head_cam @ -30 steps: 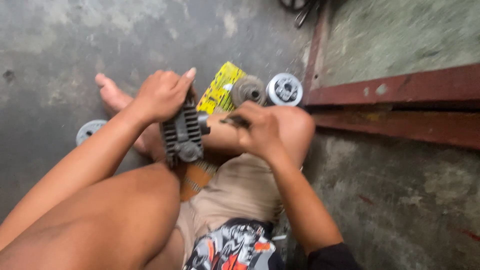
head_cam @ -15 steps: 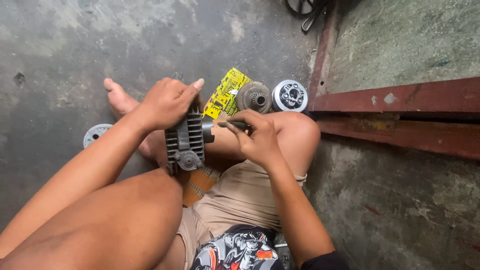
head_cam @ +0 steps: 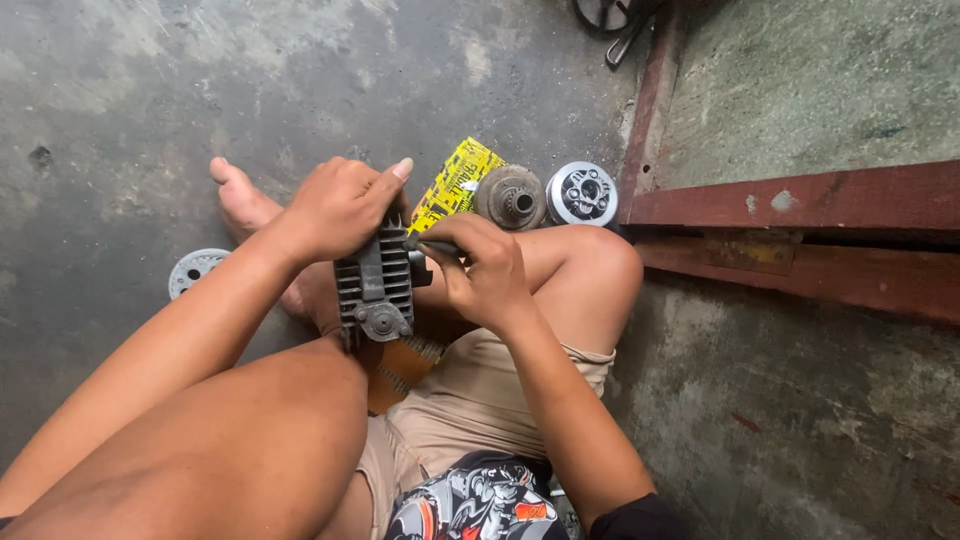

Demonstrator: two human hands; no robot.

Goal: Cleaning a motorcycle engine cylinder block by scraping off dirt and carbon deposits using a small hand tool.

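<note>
Now your left hand (head_cam: 340,205) clamps the top of the finned engine part (head_cam: 375,285), while your right hand (head_cam: 485,270) pinches a thin tool (head_cam: 432,244) against its side.

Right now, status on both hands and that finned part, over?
Left hand clamped on top of the finned engine part. Right hand pinching a thin tool against its side. Nothing in the way.
</note>
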